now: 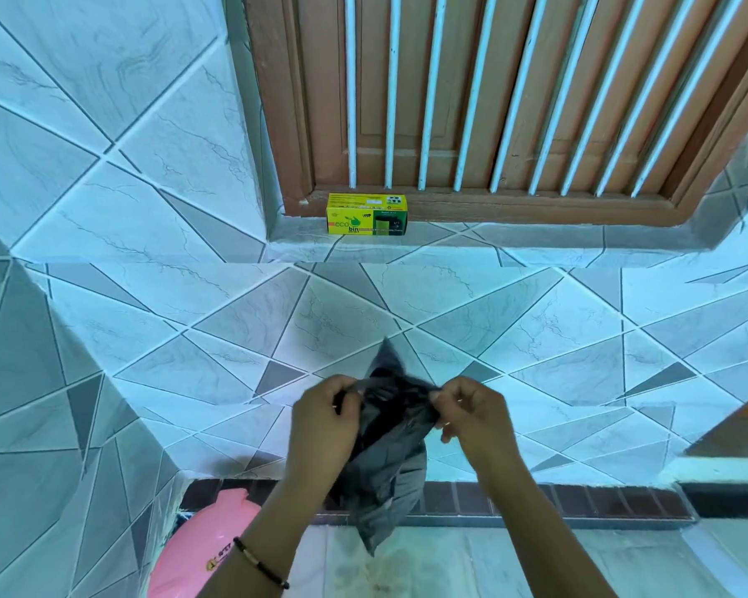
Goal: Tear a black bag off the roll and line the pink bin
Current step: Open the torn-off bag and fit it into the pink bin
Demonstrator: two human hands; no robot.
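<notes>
from the head camera, the black bag (pixel 385 459) hangs in front of the tiled wall (pixel 147 295) with its long axis close to upright, the gathered mouth at the top and the crumpled lower end pointing down toward the floor (pixel 493 563), leaning a little to the left at the tip; one loose flap sticks up above the mouth. the left hand (pixel 324 418) pinches the left edge of the mouth and the right hand (pixel 471 410) pinches the right edge, both clamped on the film and set a little apart, so the opening is stretched between them. the pink bin (pixel 199 550) sits low at the left, by the wall corner, partly cut off by the frame edge and crossed by the left forearm, which wears a dark beaded bracelet (pixel 260 563). a yellow-green box (pixel 367 214) rests well above on the window ledge (pixel 536 241), just under the brown window with white bars (pixel 493 92); nothing stands between the bag and the bin but the left arm
</notes>
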